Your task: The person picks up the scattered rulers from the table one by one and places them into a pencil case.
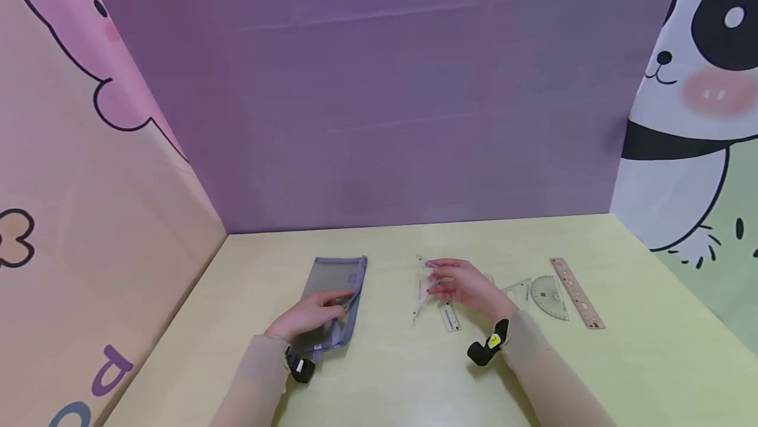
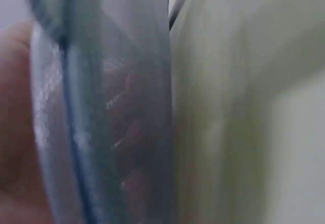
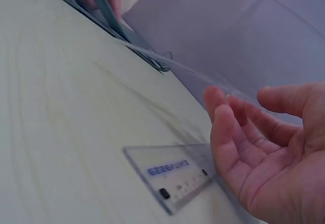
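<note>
A zip pouch [image 1: 331, 271] with purple-grey edging and a see-through body lies on the table at left centre. My left hand [image 1: 310, 312] grips its zipped edge; in the left wrist view the fingers show dimly through the pouch film [image 2: 144, 82]. To the right, my right hand [image 1: 464, 285] pinches a clear triangular set square [image 1: 422, 283] between thumb and fingertips. The right wrist view shows this set square [image 3: 188, 70] nearly edge-on, raised over the table. Beneath the right hand lies a clear ruler [image 1: 450, 317], partly hidden by it.
Right of my right hand are a second clear set square [image 1: 521, 289], a clear protractor [image 1: 548, 297] and a pink ruler [image 1: 577, 293] with holes. The pale table [image 1: 391, 381] ends at a purple back wall [image 1: 379, 118], with printed panels at both sides.
</note>
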A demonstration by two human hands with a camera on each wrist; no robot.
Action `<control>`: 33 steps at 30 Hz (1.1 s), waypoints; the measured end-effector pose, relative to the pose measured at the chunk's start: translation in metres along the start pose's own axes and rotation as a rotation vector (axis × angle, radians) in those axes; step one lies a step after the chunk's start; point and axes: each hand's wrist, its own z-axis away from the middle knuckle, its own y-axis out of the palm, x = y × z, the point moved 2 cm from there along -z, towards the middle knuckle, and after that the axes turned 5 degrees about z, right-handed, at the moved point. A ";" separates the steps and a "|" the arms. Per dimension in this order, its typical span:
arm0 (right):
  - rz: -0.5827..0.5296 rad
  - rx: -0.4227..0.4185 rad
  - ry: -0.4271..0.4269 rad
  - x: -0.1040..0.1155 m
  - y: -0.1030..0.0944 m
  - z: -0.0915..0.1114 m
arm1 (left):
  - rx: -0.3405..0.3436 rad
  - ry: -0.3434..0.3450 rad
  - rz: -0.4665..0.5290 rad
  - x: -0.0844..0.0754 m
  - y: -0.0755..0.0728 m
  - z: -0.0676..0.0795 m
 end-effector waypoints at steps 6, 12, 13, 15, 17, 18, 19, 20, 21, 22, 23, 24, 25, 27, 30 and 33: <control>0.008 0.050 -0.014 -0.001 0.006 -0.005 | 0.000 0.009 -0.025 -0.001 -0.004 0.002; 0.004 0.089 -0.008 0.001 0.017 -0.009 | -0.003 -0.009 0.007 -0.002 -0.002 0.000; 0.002 0.103 -0.007 0.001 0.019 -0.009 | -0.006 -0.010 0.008 -0.002 -0.002 0.000; -0.003 0.128 -0.003 0.002 0.023 -0.010 | -0.009 -0.003 -0.002 -0.002 -0.002 -0.002; -0.008 0.148 0.002 0.003 0.027 -0.011 | -0.008 0.012 -0.016 -0.002 -0.002 -0.003; -0.014 0.153 0.007 0.003 0.028 -0.011 | -0.006 0.020 -0.023 -0.002 -0.002 -0.003; -0.020 0.156 0.011 0.003 0.029 -0.011 | -0.006 0.028 -0.029 -0.002 -0.002 -0.003; -0.029 0.155 0.017 0.003 0.030 -0.012 | -0.007 0.034 -0.033 -0.002 -0.002 -0.003; -0.040 0.155 0.022 0.003 0.031 -0.012 | -0.009 0.038 -0.036 -0.002 -0.002 -0.003; -0.050 0.153 0.026 0.003 0.032 -0.012 | -0.010 0.041 -0.037 -0.002 -0.002 -0.003; -0.063 0.151 0.030 0.003 0.032 -0.013 | -0.015 0.043 -0.032 -0.003 -0.002 -0.003; -0.072 0.152 0.031 0.003 0.033 -0.013 | -0.020 0.041 -0.027 -0.003 -0.002 -0.003; -0.080 0.154 0.032 0.002 0.033 -0.013 | -0.027 0.040 -0.020 -0.003 -0.002 -0.003; -0.089 0.154 0.031 0.001 0.034 -0.014 | -0.040 0.034 -0.007 -0.003 -0.002 -0.003; -0.092 0.156 0.029 0.000 0.035 -0.015 | -0.061 0.034 0.007 -0.004 -0.002 -0.003; -0.101 0.152 0.033 -0.001 0.036 -0.016 | -0.072 0.048 -0.004 -0.004 -0.002 -0.004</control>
